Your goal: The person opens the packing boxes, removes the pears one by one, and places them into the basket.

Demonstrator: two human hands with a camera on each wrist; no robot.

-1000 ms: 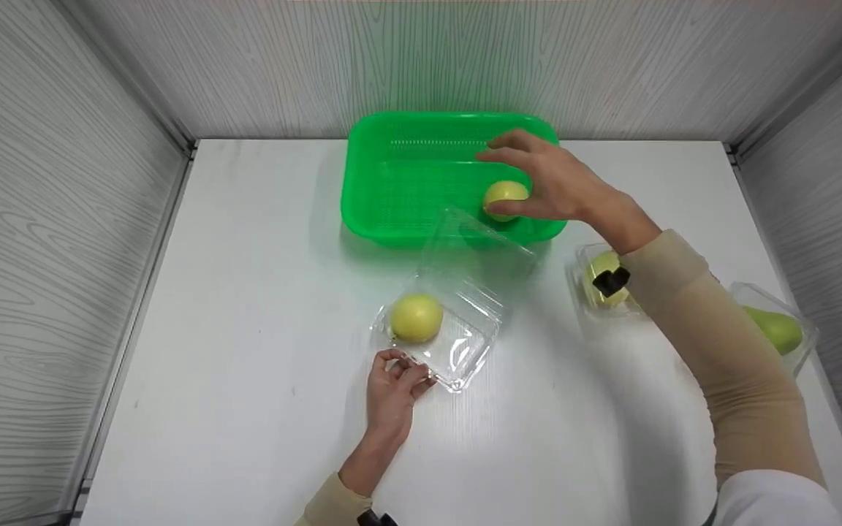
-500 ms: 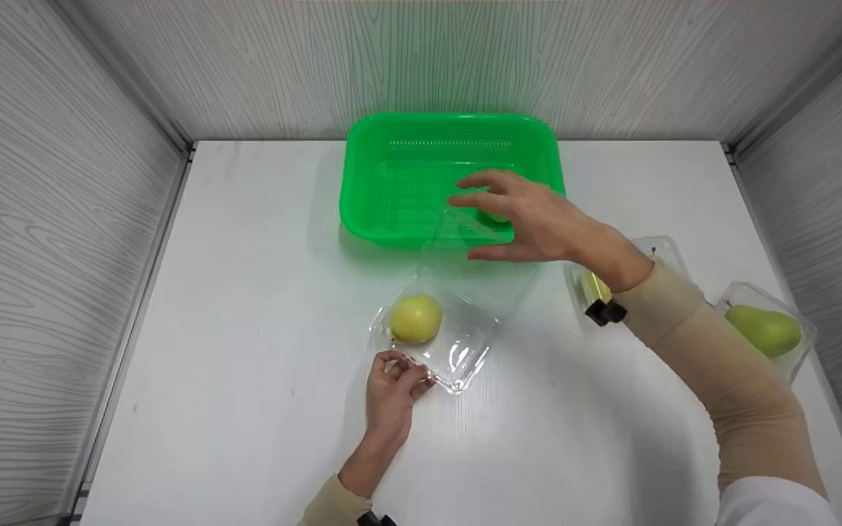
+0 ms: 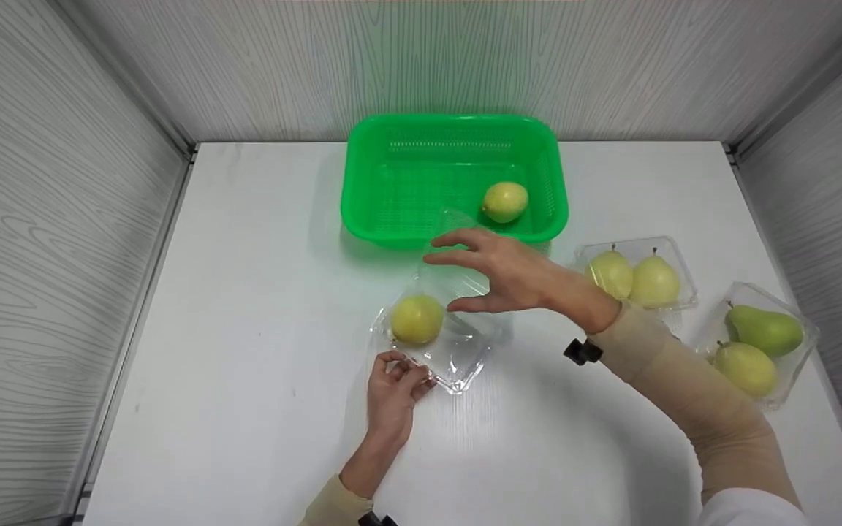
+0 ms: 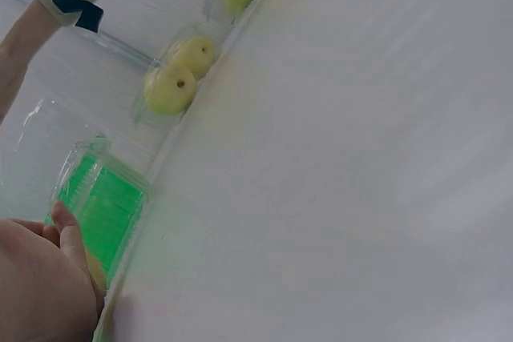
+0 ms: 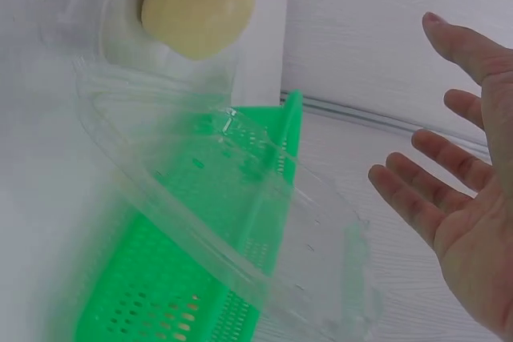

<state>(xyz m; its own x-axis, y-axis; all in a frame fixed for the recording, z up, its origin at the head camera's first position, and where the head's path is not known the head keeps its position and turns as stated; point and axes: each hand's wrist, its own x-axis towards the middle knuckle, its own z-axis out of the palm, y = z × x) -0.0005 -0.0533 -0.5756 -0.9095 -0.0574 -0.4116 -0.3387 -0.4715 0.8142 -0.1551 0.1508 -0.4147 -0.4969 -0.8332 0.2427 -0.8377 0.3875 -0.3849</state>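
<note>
My left hand (image 3: 392, 398) pinches the near rim of a clear plastic clamshell container (image 3: 457, 365), whose hinged lid (image 5: 200, 230) stands raised on the far side. One yellow pear (image 3: 416, 319) lies in the container's left part. Above the container, to the right of that pear, hovers my right hand (image 3: 505, 274), its fingers spread and its palm bare. In the right wrist view the right hand (image 5: 481, 198) holds nothing, apart from the lid. Behind the lid stands a green plastic basket (image 3: 366, 197) with one yellow pear (image 3: 505, 202) in its right front corner.
On the right, a clear container (image 3: 688, 299) holds two yellow pears (image 3: 655, 281). Nearer the table's right edge, another clear container (image 3: 794, 372) holds a green pear (image 3: 764, 329) and a yellow pear (image 3: 746, 369). Grey wood-grain panels (image 3: 275, 73) wall the white table (image 3: 245, 292).
My right hand has moved from above the basket toward me and left, over the open container, uncovering the basket's pear and the containers at right. The left hand has stayed at the rim.
</note>
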